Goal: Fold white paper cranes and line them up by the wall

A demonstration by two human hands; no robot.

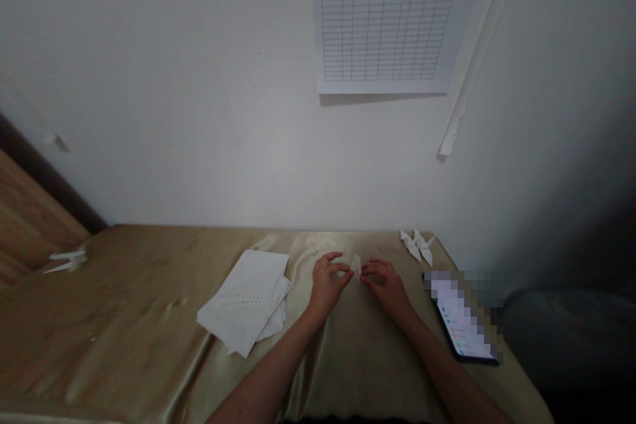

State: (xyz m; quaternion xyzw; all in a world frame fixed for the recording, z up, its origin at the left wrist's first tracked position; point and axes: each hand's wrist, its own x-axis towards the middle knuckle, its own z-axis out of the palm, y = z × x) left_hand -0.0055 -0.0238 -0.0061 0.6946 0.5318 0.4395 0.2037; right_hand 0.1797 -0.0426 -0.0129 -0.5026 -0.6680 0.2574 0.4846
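Between my two hands, just above the cloth, is a small folded white paper piece (356, 267), standing upright and narrow. My left hand (328, 280) pinches its left side between thumb and index finger, the other fingers curled loosely. From the other side my right hand (385, 283) pinches it with thumb and fingertips. Its fine folds are too small to make out. Beyond my right hand lie folded paper cranes (416, 246), side by side near the table's back right corner. A stack of white paper sheets (248, 298) rests to the left of my left hand.
A phone (462, 324) with a lit, partly blurred screen lies at the right edge. The table has a shiny gold-brown cloth (139, 318). White scraps (67, 260) sit far left. A printed table sheet (385, 30) hangs on the wall behind.
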